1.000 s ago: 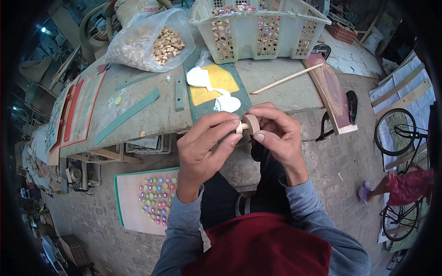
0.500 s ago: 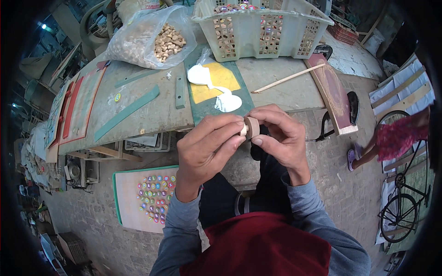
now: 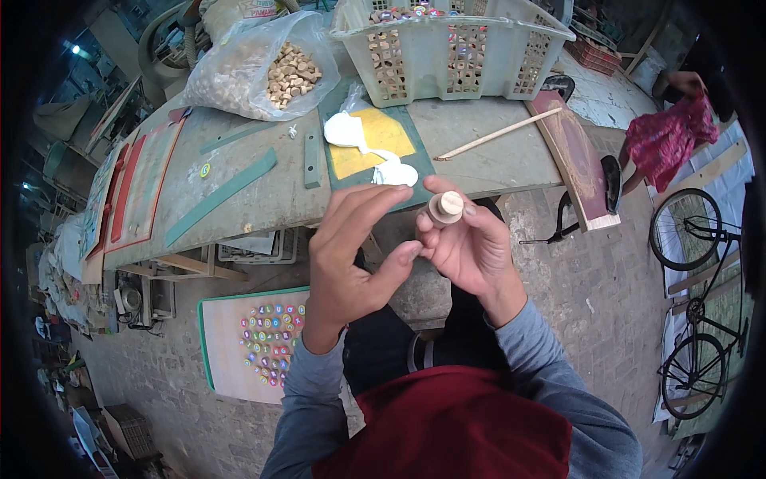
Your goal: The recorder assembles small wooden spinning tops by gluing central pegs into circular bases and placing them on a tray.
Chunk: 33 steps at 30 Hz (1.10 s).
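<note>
In front of the workbench's near edge, my right hand (image 3: 471, 251) grips a small round wooden peg piece (image 3: 448, 206), a wide disc with a narrower knob facing up. Beside it my left hand (image 3: 351, 251) is open, its thumb and fingers apart and nothing between them. Just beyond the hands, a puddle of white paste (image 3: 395, 173) and a white blob-like bag or lump (image 3: 345, 129) lie on a green and yellow board (image 3: 369, 152).
A plastic bag (image 3: 231, 76) of small wooden pieces and a pale crate (image 3: 447, 60) of coloured discs stand at the back. A thin stick (image 3: 499, 134) lies on the bench (image 3: 263, 195). Below left is a board (image 3: 223, 351) with rows of discs. A person (image 3: 666, 144) and bicycle (image 3: 694, 303) are at right.
My left hand has let go of the wooden peg piece and opened. The right hand has turned the piece so its knob faces up. The person at right has moved farther back.
</note>
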Available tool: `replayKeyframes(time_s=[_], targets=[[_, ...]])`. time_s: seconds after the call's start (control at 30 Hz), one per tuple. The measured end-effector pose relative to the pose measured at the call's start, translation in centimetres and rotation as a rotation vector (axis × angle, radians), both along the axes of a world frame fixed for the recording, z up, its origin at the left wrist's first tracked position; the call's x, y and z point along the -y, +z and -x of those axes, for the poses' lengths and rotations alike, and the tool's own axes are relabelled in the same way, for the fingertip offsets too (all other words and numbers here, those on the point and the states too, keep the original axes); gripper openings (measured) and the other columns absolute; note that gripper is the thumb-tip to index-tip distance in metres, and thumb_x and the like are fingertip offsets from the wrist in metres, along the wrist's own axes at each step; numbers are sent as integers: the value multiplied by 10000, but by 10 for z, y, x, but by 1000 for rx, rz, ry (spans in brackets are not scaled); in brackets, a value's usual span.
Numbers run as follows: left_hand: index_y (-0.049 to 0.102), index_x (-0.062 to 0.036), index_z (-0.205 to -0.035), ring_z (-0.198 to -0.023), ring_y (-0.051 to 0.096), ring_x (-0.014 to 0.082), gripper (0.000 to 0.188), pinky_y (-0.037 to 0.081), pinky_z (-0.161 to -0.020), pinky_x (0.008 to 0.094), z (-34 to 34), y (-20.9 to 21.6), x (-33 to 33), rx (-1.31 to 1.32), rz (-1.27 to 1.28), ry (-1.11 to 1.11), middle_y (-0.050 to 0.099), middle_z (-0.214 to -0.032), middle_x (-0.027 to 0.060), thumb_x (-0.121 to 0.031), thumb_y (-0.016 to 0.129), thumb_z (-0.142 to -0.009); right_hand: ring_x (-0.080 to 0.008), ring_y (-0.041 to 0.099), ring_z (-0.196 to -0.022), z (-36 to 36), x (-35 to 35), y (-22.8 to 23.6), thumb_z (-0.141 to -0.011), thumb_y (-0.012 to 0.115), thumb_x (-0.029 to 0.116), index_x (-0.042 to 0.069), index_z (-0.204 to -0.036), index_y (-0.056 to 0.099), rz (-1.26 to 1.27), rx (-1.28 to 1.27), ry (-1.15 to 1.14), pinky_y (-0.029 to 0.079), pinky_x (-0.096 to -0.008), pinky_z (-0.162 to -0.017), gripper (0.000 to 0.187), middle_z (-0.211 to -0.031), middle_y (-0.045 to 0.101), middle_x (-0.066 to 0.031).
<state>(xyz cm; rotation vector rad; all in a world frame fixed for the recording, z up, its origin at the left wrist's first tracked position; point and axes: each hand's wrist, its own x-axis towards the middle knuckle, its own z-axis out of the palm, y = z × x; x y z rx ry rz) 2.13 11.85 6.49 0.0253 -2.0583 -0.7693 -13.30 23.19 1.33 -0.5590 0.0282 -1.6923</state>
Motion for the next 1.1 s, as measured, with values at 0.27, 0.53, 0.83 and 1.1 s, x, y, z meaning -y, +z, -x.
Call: replayKeyframes(time_s=[0.27, 0.53, 0.83, 1.1], targets=[[567, 33, -1299, -1017, 659, 215, 569, 496, -945, 350, 11, -16, -12, 53, -201, -33, 678, -1162, 151, -52, 772, -775, -230, 604, -1100, -23, -1, -4, -933, 600, 236, 63, -1484, 353, -136, 150, 74, 469, -376, -962, 628, -1234, 584, -160], [512, 37, -1258, -1010, 659, 194, 485, 528, -893, 320, 4, -24, -19, 35, -517, -51, 659, -1138, 185, 54, 730, -825, -227, 625, -1023, -27, -6, -6, -983, 523, 253, 52, -1468, 370, -287, -6, -30, 479, -372, -944, 548, -1193, 616, -185], [625, 23, -1060, -880, 657, 122, 290, 533, -786, 258, -65, -39, -3, -143, -473, 223, 702, -1077, 128, 63, 745, -799, -177, 640, -933, 1, -55, -36, -928, 574, 81, -35, -1209, 617, -498, -1201, -634, 481, -315, -911, 307, -987, 692, -140], [652, 43, -1180, -818, 625, 89, 280, 505, -725, 228, -268, -130, 30, -151, -625, 1194, 696, -969, 74, -15, 614, -908, -169, 648, -948, 34, -71, -89, -999, 571, 131, -43, -1142, 656, -765, -1407, -1007, 483, -288, -880, 241, -1007, 691, -111]])
